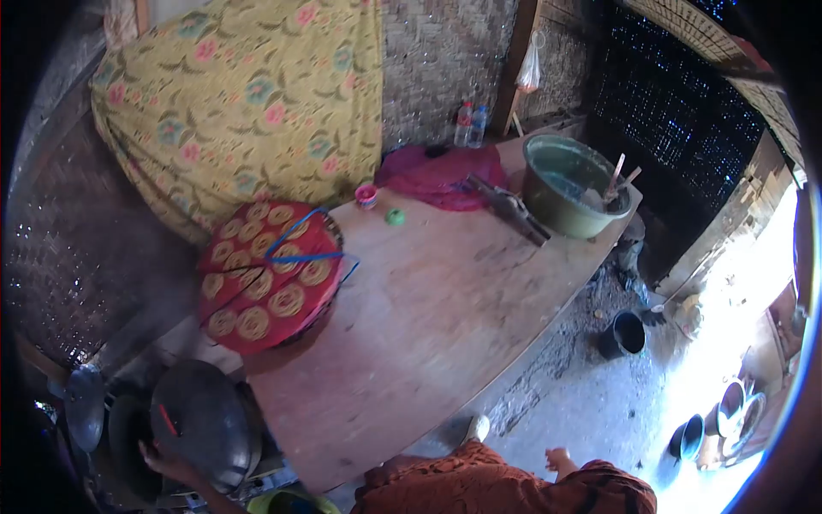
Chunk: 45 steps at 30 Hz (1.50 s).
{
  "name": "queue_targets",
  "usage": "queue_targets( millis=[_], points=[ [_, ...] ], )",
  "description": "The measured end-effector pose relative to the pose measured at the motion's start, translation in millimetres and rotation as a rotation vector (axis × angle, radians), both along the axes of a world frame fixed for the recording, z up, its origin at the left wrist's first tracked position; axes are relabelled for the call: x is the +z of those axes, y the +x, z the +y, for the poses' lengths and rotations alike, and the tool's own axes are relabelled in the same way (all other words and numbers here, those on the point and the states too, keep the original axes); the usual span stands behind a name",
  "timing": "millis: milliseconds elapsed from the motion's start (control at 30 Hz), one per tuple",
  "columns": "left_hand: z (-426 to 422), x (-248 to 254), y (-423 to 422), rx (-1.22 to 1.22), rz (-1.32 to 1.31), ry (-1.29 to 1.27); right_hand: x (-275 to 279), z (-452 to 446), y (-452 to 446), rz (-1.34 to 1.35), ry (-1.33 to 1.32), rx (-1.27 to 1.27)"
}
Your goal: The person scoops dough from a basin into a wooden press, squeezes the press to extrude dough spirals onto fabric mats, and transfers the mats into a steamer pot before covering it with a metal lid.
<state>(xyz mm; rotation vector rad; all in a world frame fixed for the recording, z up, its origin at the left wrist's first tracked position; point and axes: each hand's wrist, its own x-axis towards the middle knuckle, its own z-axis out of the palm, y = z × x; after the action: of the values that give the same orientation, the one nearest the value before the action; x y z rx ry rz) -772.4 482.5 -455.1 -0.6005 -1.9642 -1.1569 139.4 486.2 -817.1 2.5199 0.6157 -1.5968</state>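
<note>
At the lower left, my left hand (pixel 164 463) is stretched out at the near edge of a dark round pan lid (pixel 205 420) with a red handle. Its fingers look apart, and I see nothing in them; whether they touch the lid I cannot tell. Left of the lid is a dark pan (pixel 128 437), partly hidden. My right hand (pixel 560 461) hangs low beside my rust-brown clothing, fingers loosely apart and holding nothing visible. On the table (pixel 402 334), a round red tray (pixel 274 321) carries several pale coiled rounds, with blue straps across it.
A green basin (pixel 565 224) with utensils stands at the table's far right, by a dark tool (pixel 509 210) and magenta cloth (pixel 445 176). A small pink cup (pixel 366 197) and green item (pixel 395 218) sit behind. Black buckets (pixel 622 334) stand on the floor.
</note>
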Motion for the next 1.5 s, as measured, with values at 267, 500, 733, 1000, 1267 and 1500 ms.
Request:
queue_targets(
  millis=[267, 500, 733, 1000, 1267, 1500],
  points=[
    [163.8, 106.8, 257.0, -0.058, 0.233, 0.246, 176.5, 220.5, 81.2, -0.665, 1.241, 0.141],
    [327.3, 98.6, 438.9, -0.74, 0.066, 0.015, 354.8, 428.0, 22.7, -0.288, 1.615, 0.507],
    [500.8, 55.8, 551.6, -1.118, 0.195, -0.306, 298.8, 597.5, -60.3, -0.498, 1.388, 0.775],
    [728.3, -36.1, 593.9, -1.271, -0.017, -0.626, 299.8, 593.5, -28.9, -0.374, 1.286, 0.801],
    [811.2, -76.5, 599.0, -1.257, 0.187, -0.772, 295.6, 562.1, 25.3, -0.154, 1.503, 0.848],
    [808.6, 8.5, 618.6, -1.427, 0.02, -0.658, 292.6, 569.1, 36.5, -0.014, 1.602, 0.904]
  ],
)
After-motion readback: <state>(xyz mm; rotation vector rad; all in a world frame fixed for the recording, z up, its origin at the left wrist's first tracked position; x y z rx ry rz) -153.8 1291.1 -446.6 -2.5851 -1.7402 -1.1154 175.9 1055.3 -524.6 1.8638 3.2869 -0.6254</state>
